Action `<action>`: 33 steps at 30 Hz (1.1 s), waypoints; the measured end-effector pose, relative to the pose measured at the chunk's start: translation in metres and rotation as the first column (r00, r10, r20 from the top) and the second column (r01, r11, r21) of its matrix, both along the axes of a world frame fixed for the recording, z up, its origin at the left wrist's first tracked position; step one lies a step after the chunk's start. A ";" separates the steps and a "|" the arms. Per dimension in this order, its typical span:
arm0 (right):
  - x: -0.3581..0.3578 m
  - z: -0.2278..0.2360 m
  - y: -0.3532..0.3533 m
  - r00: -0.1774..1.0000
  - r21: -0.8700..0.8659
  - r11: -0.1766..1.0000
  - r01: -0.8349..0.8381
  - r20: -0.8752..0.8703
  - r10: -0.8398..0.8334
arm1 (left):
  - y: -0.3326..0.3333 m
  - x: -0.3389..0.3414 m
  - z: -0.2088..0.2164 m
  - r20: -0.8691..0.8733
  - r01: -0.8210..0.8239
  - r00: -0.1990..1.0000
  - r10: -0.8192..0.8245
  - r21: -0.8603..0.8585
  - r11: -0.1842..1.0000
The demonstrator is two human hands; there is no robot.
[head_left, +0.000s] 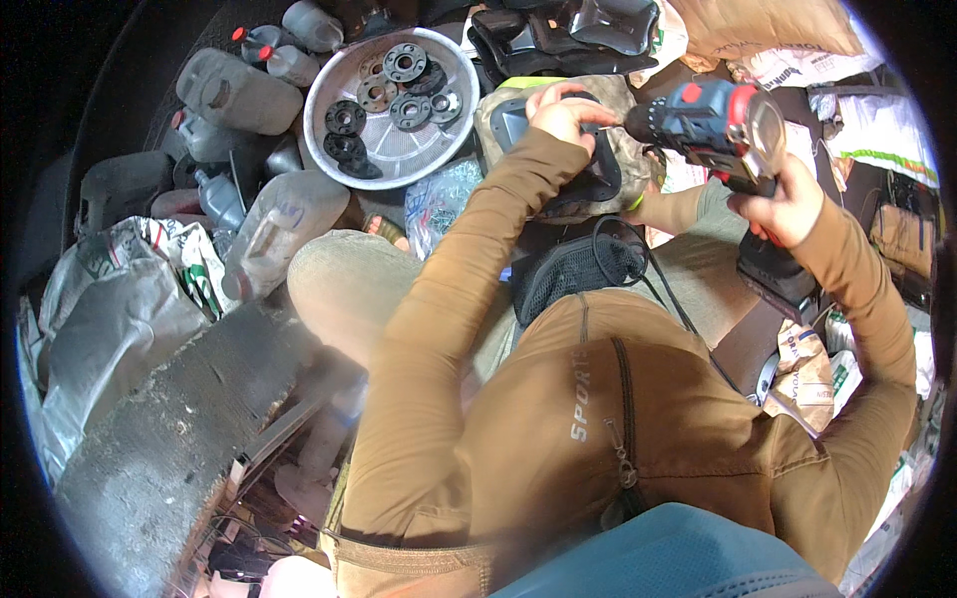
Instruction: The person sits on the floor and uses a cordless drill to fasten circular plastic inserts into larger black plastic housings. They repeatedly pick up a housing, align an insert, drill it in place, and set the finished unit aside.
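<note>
My right hand (pixel 788 204) grips the handle of a blue, black and red cordless drill (pixel 708 120), held level with its chuck pointing left. My left hand (pixel 566 118) is just off the chuck's tip, fingers curled in a pinch. What is between those fingers, if anything, is too small to make out. Under this hand lies a black moulded plastic piece (pixel 510 122), partly covered by the hand and sleeve. It rests on a dusty, greyish block-like object (pixel 620 174) between my legs.
A pale perforated basin (pixel 317 130) with several round black flanged discs (pixel 405 62) stands at the far left. Plastic jugs (pixel 239 92) crowd beside it. Black plastic mouldings (pixel 563 40) lie at the back, sacks (pixel 773 30) at the right. A black mesh pouch (pixel 563 274) sits against my waist.
</note>
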State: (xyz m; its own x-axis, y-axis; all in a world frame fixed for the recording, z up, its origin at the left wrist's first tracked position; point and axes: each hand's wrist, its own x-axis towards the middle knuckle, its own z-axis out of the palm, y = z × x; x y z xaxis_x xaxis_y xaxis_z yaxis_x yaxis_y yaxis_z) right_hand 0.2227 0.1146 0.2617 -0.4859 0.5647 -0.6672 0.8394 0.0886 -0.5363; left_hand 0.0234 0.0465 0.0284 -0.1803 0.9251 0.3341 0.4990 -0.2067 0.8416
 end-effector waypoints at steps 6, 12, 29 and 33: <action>-0.007 -0.031 0.031 0.998 0.071 0.995 -0.063 -0.018 0.064 | 0.024 -0.014 -0.036 0.048 0.127 0.992 -0.120 -0.178 0.976; -0.029 -0.036 0.038 0.994 0.004 0.995 -0.103 0.036 0.103 | 0.035 -0.031 -0.075 0.114 0.286 0.957 -0.267 -0.214 0.934; 0.032 -0.008 0.028 0.993 -0.043 0.994 0.105 -0.043 -0.106 | 0.017 -0.044 0.016 0.540 0.368 0.823 -0.176 -0.272 0.889; 0.091 -0.013 0.001 0.982 -0.018 0.991 0.135 -0.134 -0.136 | 0.010 -0.051 0.016 0.682 0.241 0.730 -0.046 -0.194 0.951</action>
State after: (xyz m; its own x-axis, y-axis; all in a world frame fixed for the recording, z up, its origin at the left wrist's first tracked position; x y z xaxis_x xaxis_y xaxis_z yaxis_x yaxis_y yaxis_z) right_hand 0.3133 0.1152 0.2484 -0.4906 0.6261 -0.6061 0.7635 -0.0263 -0.6452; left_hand -0.0278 0.0563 0.0447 -0.1226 0.9902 -0.0665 -0.2235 0.0377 0.9740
